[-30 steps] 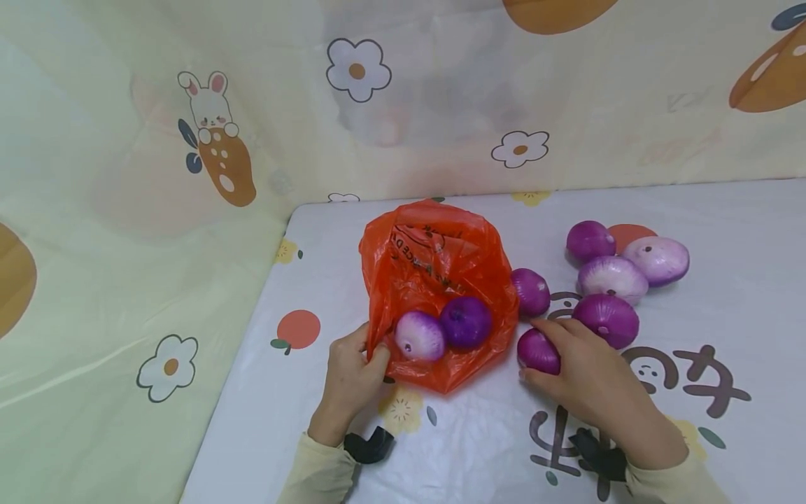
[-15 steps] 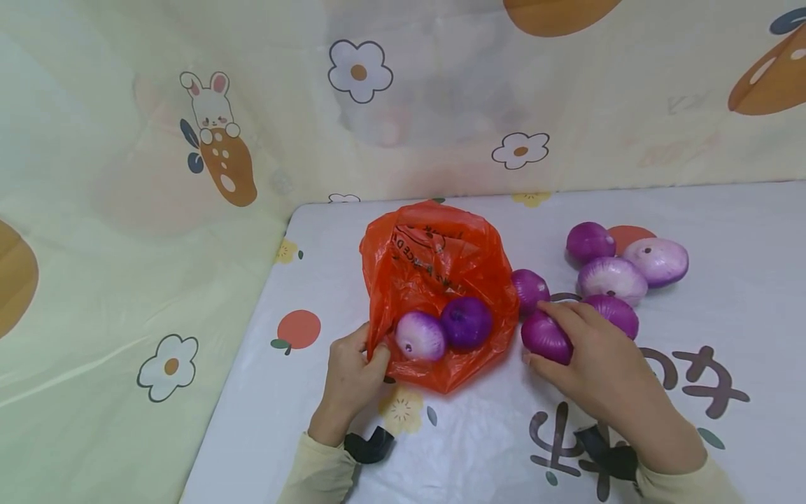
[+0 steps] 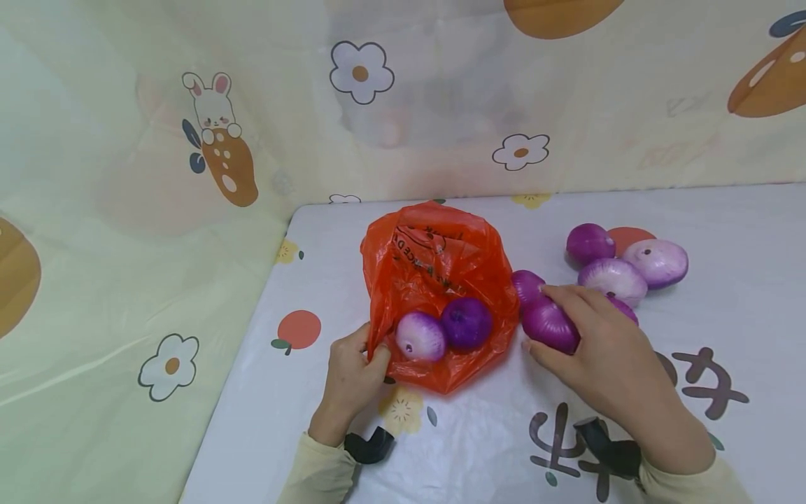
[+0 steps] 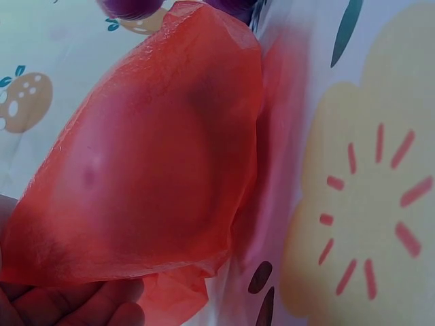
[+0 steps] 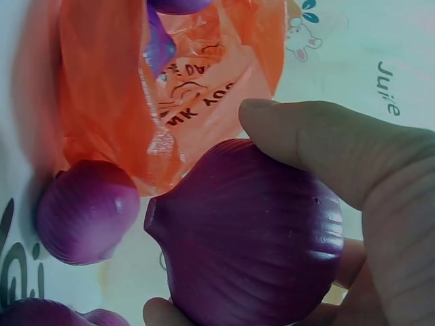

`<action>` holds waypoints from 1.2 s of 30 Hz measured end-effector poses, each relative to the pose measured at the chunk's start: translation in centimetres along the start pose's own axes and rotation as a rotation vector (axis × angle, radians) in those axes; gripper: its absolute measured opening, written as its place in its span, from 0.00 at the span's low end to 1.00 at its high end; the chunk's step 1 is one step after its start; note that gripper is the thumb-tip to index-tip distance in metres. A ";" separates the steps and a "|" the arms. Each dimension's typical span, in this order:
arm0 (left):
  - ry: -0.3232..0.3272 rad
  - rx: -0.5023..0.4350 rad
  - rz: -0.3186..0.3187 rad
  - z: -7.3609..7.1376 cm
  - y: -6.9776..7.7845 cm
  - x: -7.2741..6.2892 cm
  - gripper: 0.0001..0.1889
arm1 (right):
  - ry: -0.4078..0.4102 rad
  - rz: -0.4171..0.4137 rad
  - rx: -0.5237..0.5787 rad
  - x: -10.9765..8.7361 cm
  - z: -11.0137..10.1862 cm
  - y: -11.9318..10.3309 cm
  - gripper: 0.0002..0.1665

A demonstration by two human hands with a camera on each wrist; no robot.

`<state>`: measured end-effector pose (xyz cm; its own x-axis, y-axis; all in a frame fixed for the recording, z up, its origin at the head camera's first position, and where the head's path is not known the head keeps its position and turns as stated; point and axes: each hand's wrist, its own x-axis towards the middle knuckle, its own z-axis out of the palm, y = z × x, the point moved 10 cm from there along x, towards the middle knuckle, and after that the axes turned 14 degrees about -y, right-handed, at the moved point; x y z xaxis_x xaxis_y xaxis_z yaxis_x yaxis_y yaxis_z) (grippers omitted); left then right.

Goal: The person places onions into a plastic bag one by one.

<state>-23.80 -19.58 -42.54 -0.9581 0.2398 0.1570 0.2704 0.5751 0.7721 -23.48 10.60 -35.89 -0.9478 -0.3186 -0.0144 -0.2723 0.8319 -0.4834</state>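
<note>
The left hand [image 3: 352, 374] pinches the left edge of a red plastic bag [image 3: 441, 259], whose mouth gapes toward the head camera. Inside lie two onions, one pale and white-purple [image 3: 420, 336], the other deep purple [image 3: 467, 323]. To the right of the bag, the right hand [image 3: 613, 350] grips a purple onion [image 3: 550, 325] between thumb and fingers. In the right wrist view that held onion [image 5: 251, 231] fills the middle, its stem end facing the bag. Another purple onion [image 3: 527, 287] rests against the bag's right side, partly covered by the held one.
Farther right, several onions sit in a cluster, among them a small purple one [image 3: 590, 242], two pale ones [image 3: 657, 263], and one mostly hidden behind the right hand. A patterned cloth covers the white table [image 3: 264, 434]. Patterned sheeting [image 3: 434, 98] rises behind and at left.
The right hand has lifted its onion off the table and tilted it, shifting slightly up and right. The left hand and the bag have stayed in place.
</note>
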 end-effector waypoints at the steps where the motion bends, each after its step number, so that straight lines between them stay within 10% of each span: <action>1: 0.000 0.000 -0.001 0.0 0.0 0.0 0.13 | 0.006 -0.004 0.002 0.0 -0.2 -0.1 0.49; 36: -0.001 -0.012 -0.016 0.0 -0.2 0.0 0.12 | 0.181 -0.126 0.044 1.0 -3.3 -3.6 0.45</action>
<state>-23.81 -19.66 -42.68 -0.9622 0.2310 0.1439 0.2536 0.5692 0.7821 -24.01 8.74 -31.31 -0.9222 -0.3285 0.2039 -0.3865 0.7687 -0.5096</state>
